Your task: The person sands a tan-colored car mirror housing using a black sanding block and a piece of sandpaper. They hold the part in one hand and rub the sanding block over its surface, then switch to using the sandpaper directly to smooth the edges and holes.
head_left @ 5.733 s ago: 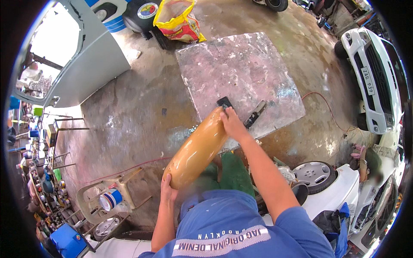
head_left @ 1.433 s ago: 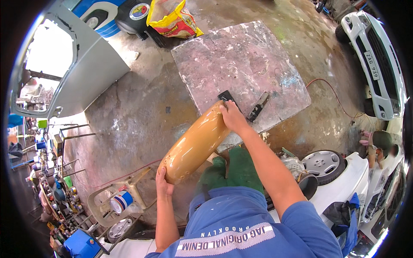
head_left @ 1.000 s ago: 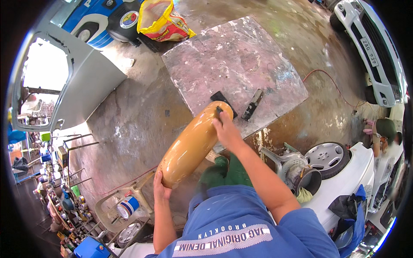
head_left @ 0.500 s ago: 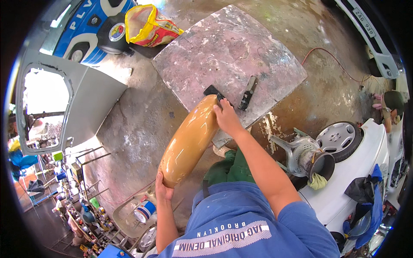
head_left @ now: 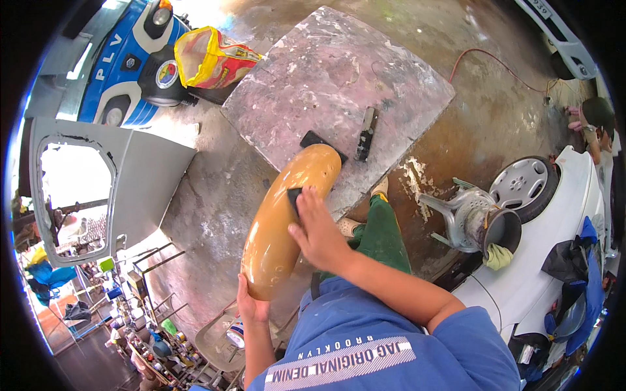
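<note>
A long, curved, glossy tan piece like a motorcycle fender (head_left: 268, 238) slants in front of me, its far end over the table's near corner. My left hand (head_left: 252, 304) grips its lower end, thumb along the side. Against its upper side my right hand (head_left: 317, 231) presses a dark flat piece (head_left: 293, 198) that looks like sandpaper; the fingers partly cover it. Just past the fender's far end a black block (head_left: 319, 143) lies on the table, partly hidden. Right of that is a narrow black-and-grey tool (head_left: 366, 134).
The square, paint-stained table (head_left: 352, 58) stands ahead. A yellow-and-red bag (head_left: 218, 62) is at its far left. Leftward stands a grey car door (head_left: 140, 176). On the right are a metal stand (head_left: 466, 218), a wheel (head_left: 521, 186) and a white car panel (head_left: 554, 241).
My right hand has slid from the fender's far end back toward its middle, taking the dark piece along. My left hand still grips the lower end.
</note>
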Demonstrator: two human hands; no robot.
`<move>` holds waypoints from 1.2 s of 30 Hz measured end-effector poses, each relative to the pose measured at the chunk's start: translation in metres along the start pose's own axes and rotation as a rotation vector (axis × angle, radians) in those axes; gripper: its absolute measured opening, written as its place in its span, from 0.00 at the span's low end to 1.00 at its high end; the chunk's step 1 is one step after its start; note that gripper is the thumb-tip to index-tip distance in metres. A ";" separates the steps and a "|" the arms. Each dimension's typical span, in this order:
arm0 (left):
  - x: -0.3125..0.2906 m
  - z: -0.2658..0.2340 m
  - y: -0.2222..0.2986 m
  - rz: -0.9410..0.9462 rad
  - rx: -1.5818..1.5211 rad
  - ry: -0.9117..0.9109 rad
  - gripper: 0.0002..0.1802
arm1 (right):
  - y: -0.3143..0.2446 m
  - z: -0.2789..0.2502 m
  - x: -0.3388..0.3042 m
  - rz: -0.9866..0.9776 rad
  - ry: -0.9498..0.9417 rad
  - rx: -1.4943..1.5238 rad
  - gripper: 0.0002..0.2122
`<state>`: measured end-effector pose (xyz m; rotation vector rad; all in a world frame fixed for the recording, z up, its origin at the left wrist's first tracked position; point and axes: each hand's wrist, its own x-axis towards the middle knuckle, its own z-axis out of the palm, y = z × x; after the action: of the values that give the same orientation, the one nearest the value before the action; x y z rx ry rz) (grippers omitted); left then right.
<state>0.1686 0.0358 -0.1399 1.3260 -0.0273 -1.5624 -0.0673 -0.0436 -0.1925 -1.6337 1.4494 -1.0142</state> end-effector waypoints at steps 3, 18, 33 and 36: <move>-0.012 0.014 0.003 0.000 -0.027 -0.036 0.28 | -0.001 -0.003 -0.005 0.010 0.025 0.040 0.31; -0.030 0.047 0.011 0.024 0.038 -0.040 0.27 | 0.058 -0.020 0.039 0.376 0.165 0.355 0.32; -0.022 0.036 0.014 0.004 0.009 -0.024 0.27 | 0.045 -0.010 0.034 0.445 0.195 0.504 0.34; -0.021 0.041 0.015 0.030 0.045 -0.035 0.27 | 0.082 -0.011 0.059 0.478 0.278 0.566 0.33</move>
<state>0.1453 0.0199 -0.1001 1.3273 -0.1036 -1.5673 -0.1086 -0.1118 -0.2558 -0.7227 1.4524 -1.2462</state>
